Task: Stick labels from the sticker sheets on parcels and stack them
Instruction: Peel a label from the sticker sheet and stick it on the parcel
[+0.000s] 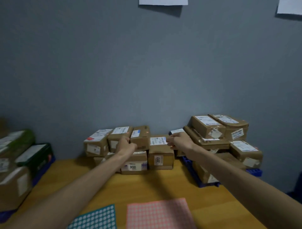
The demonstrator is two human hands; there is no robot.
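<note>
- A pink sticker sheet and a teal sticker sheet, both covered in rows of pale dots, lay flat side by side on the near edge of the counter, the teal one to the left.
- A grey wall filled most of the view behind the counter.
- The wooden counter ran from the sheets back to the wall.
- A middle stack of parcels, two layers of brown boxes with white labels, stood against the wall.
- A taller right stack sat on a blue pallet, just beside the middle one.
- A blurred left pile, with a dark green box in it, sat well apart on a blue base.
- Both bare forearms reached out over the sheets to the top layer of the middle stack.
- The left grip was curled round the near left corner of the blue-tagged parcel.
- The right grip had its fingers at the right edge of the white-labelled parcel, thumb lower at its side; I could not tell whether it truly clasped the box.
- That parcel sat above a box marked 2017.
- Two white papers hung high on the wall.
</note>
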